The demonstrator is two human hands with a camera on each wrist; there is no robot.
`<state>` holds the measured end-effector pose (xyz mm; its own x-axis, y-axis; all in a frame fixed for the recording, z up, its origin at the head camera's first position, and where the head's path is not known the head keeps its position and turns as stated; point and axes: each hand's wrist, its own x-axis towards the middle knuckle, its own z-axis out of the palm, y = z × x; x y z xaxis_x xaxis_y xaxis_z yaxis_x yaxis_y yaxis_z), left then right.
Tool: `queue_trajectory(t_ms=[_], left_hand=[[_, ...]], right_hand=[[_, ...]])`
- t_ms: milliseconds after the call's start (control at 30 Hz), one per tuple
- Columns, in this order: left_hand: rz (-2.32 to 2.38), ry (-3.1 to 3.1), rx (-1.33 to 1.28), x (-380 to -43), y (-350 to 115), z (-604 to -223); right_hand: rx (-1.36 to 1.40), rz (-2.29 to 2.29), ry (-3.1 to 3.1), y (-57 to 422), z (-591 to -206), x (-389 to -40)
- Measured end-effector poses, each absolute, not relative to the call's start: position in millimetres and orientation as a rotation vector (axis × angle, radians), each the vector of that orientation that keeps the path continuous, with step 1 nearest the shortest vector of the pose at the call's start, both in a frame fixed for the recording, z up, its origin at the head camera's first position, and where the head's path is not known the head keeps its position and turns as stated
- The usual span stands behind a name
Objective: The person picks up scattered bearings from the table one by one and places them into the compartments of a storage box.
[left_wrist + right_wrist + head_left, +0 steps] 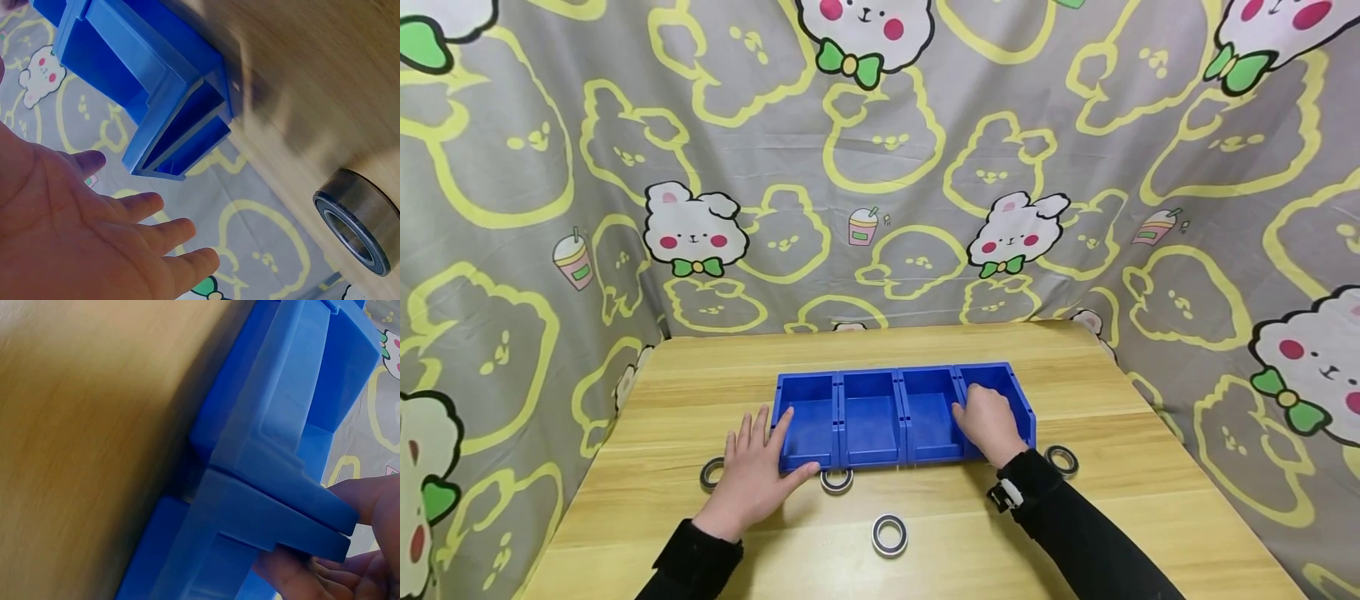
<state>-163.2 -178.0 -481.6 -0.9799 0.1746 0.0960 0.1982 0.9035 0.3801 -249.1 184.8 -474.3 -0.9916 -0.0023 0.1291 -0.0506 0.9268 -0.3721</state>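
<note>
A row of joined blue storage bins [871,429] lies on the wooden table, their low open fronts toward me. My right hand [988,421] is at the rightmost bins. In the right wrist view its thumb and fingers pinch the two side-by-side bin walls [275,506]. My left hand [748,475] is spread with straight fingers at the row's left end; in the left wrist view its palm [94,231] faces the camera, holding nothing. Close to it lies a ball bearing [710,473], partly hidden by that hand. Another bearing [837,482] sits against the bins' front edge.
One more bearing [890,535] lies on the table in front of the bins, and another [1062,461] is right of them beside the right sleeve. A patterned grey curtain [880,167] encloses the table [730,354] at the back and sides.
</note>
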Motion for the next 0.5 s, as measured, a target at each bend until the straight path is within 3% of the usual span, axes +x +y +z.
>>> queue_trajectory(t_ms=[500], left_hand=[[-0.599, -3.011, -0.291, -163.3, -178.4, -481.0]], right_hand=[[0.055, 0.577, -2.942, 183.7, -472.2, -248.3]])
